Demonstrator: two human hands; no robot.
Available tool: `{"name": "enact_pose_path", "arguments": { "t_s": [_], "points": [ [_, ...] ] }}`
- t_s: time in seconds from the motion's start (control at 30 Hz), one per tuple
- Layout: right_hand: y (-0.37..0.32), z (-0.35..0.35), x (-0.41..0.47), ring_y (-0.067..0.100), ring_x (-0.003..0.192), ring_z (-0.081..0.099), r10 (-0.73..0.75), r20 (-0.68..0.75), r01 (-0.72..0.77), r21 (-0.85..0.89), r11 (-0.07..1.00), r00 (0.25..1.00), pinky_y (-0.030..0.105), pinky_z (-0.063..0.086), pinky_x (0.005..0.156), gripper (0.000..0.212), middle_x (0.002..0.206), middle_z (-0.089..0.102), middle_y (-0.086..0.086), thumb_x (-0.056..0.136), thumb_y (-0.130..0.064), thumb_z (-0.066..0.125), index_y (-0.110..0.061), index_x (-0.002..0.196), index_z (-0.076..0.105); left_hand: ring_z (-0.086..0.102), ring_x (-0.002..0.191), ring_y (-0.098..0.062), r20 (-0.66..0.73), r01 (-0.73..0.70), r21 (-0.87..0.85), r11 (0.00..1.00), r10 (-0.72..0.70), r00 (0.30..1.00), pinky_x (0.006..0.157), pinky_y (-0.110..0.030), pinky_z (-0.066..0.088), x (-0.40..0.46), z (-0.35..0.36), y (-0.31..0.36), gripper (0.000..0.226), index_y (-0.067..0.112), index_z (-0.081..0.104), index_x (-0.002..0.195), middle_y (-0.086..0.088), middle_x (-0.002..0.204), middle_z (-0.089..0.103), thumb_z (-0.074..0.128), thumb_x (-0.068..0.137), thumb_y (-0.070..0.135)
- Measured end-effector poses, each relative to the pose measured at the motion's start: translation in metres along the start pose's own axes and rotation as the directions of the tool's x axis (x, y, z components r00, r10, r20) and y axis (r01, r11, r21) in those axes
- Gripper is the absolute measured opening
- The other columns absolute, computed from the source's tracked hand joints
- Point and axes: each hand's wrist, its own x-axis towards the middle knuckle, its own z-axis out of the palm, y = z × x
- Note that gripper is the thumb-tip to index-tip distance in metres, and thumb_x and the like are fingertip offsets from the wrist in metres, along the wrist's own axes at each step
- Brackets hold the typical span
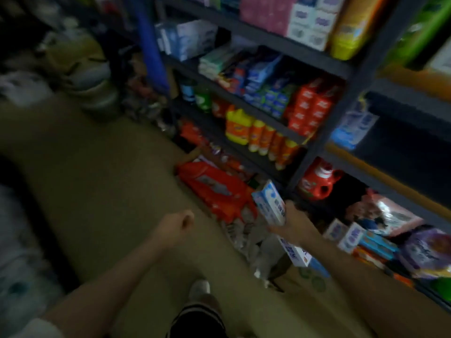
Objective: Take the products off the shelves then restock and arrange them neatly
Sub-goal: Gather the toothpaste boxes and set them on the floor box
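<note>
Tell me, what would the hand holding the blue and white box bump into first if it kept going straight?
Probably the red packs piled on the floor; the right hand points that way, though blur hides depth.

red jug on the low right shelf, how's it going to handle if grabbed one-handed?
The red jug looks like rigid moulded plastic, so probably stiff rather than floppy. It is bulky, so likely heavy if full; fill level is not visible. It seems to lean on the shelf, so a push may tip it.

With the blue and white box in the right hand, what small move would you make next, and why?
Probably carry the blue and white box, gripped by the right hand, up to the dark shelf bay on the right, where a similar blue pack sits. The left hand is curled and holds nothing.
</note>
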Motion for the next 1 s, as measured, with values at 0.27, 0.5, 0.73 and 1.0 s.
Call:
{"name": "enact_pose_path", "arguments": {
  "t_s": [0.27, 0.5, 0.73, 1.0],
  "points": [
    [-0.214, 0.051, 0.109, 0.021, 0.087, 0.059, -0.337, 0.120, 0.344, -0.038, 0.938, 0.934, 0.044, 0.051, 0.074, 0.060, 0.103, 0.057, 0.002, 0.074, -0.047, 0.072, -0.015, 0.111, 0.036, 0.063, 0.096, -0.027, -0.107, 0.294, 0.119, 0.948, -0.282, 0.954, 0.076, -0.031, 0.050, -0.002, -0.090, -0.180, 0.033, 0.015, 0.054, 0.120, -0.012, 0.108, 0.066, 0.049, 0.092, 0.031],
    [-0.322, 0.086, 0.229, 0.023, 0.097, 0.059, -0.215, 0.195, 0.226, -0.037, 0.973, 0.957, 0.040, 0.051, 0.078, 0.075, 0.115, 0.056, 0.005, 0.077, -0.052, 0.067, -0.009, 0.128, 0.034, 0.061, 0.097, -0.025, -0.182, 0.253, 0.014, 0.967, -0.246, 0.952, 0.077, -0.027, 0.046, 0.071, -0.208, -0.273, 0.032, 0.009, 0.056, 0.121, -0.011, 0.108, 0.066, 0.050, 0.093, 0.021],
    [-0.381, 0.075, 0.383, 0.028, 0.111, 0.054, -0.057, 0.131, 0.060, -0.016, 0.998, 0.990, 0.040, 0.049, 0.086, 0.085, 0.129, 0.051, 0.012, 0.072, -0.047, 0.075, -0.005, 0.134, 0.032, 0.060, 0.078, -0.014, -0.427, -0.071, -0.181, 0.981, -0.014, 0.904, 0.070, -0.016, 0.041, 0.200, -0.339, -0.291, 0.023, 0.009, 0.064, 0.109, -0.001, 0.089, 0.064, 0.059, 0.087, 0.009],
    [-0.533, 0.054, 0.583, 0.023, 0.103, 0.058, -0.124, 0.260, 0.133, -0.014, 0.991, 0.958, 0.040, 0.050, 0.087, 0.070, 0.119, 0.055, 0.005, 0.073, -0.039, 0.075, -0.014, 0.127, 0.038, 0.062, 0.092, -0.023, -0.288, 0.208, -0.117, 0.971, -0.233, 0.929, 0.076, -0.026, 0.045, 0.332, -0.436, -0.404, 0.028, 0.012, 0.058, 0.118, -0.009, 0.099, 0.065, 0.052, 0.092, 0.018]
  ]
}}
